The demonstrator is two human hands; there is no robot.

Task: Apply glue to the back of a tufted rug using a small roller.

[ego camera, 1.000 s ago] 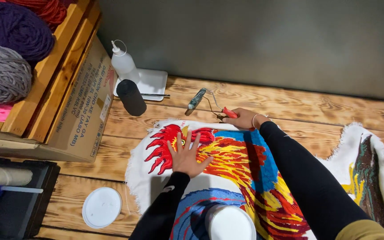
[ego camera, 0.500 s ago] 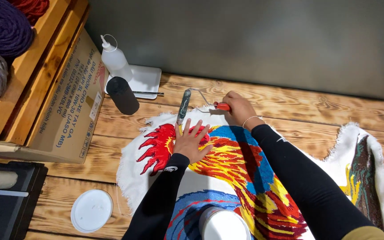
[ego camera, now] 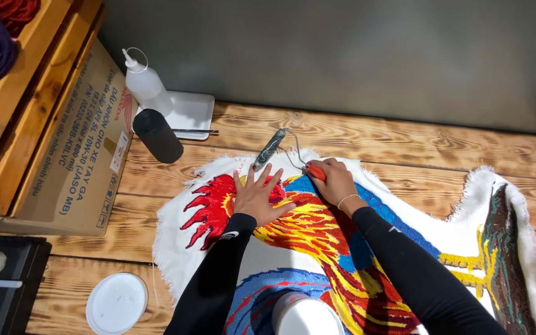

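My left hand [ego camera: 257,197] lies flat and open on the rug [ego camera: 317,248] to pin it to the desk [ego camera: 404,142], while my right hand [ego camera: 333,181] grips the roller [ego camera: 271,147] at the rug's top edge.

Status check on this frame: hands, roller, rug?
Left hand flat on the rug. Right hand grips the small roller at the rug's top edge. Nothing blocking.

The right hand [ego camera: 335,181] hides the roller's red handle [ego camera: 316,173]; the rug [ego camera: 342,248] runs off the bottom edge.
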